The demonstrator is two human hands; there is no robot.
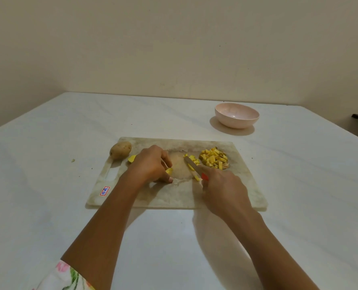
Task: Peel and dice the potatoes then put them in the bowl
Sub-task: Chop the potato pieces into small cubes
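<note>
Fingers [166,159] of the left hand [152,164] are curled downward over a peeled potato piece [169,171], grasping it against the cutting board [174,196]. Only a small yellow part of that piece shows between the fingertips and the thumb; the remainder is hidden under the hand. The thumb tip rests low at the near side of the piece, at or just above the board surface.

Fingers of the right hand [222,185] are closed round the handle of a knife [191,163]; only a small red patch of handle shows at the front of the grip. The blade points away and to the left, its tip among a few loose cubes [192,158] near the middle of the board. Whether the edge touches the board cannot be told. The two hands are apart, with bare board between them.

Diced potato [213,159] lies in a pile on the far right part of the board, just beside the blade, with brownish peel scraps at its near edge. A second peeled piece [131,159] lies just behind the left hand. An unpeeled potato [120,150] sits at the board's far left corner, above the handle slot. A red-bordered sticker [104,191] marks the near left corner.

The pink bowl [234,122] stands on the white table [48,185], beyond the board to the right, well apart from it, with no potato visible inside. A floral sleeve [67,277] shows at the left forearm.
</note>
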